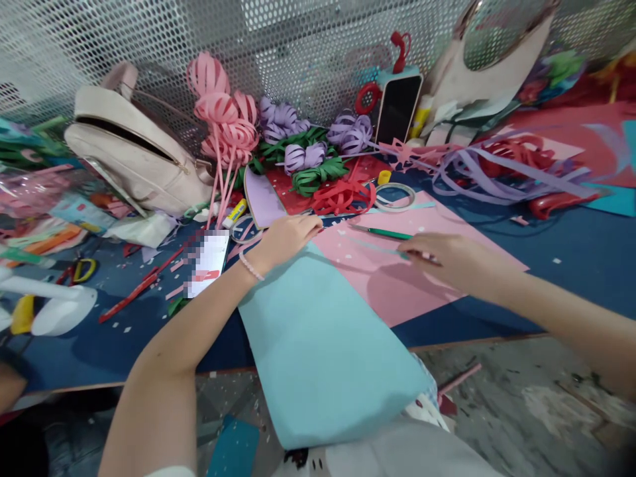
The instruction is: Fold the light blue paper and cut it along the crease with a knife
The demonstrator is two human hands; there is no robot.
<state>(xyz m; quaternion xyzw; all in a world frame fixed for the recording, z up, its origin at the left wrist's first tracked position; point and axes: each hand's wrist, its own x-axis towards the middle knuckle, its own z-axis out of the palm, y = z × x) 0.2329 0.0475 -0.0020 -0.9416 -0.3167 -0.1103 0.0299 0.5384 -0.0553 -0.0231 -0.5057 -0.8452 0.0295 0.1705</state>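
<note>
A large light blue paper sheet [322, 351] slopes from the table down over the lap. My left hand [291, 242] is on its far end, fingers bent together and gripping or pressing it there; the thumb is hidden. To the right, my right hand [442, 258] hovers low over a pink paper sheet [397, 285], its fingers pinched. A thin pale blue paper strip [372, 246] runs to those fingertips, blurred where they meet. Just beyond them, a green pen-like tool [387, 234] lies on the pink sheet.
Pink ribbon bows [226, 126], purple bows [350, 131] and a tape roll [395, 197] crowd the back, with a phone [399, 106] propped upright. A beige bag [134, 146], a lit phone [209, 265] and a white lamp [64, 308] are leftward. A perforated metal panel [308, 40] stands behind.
</note>
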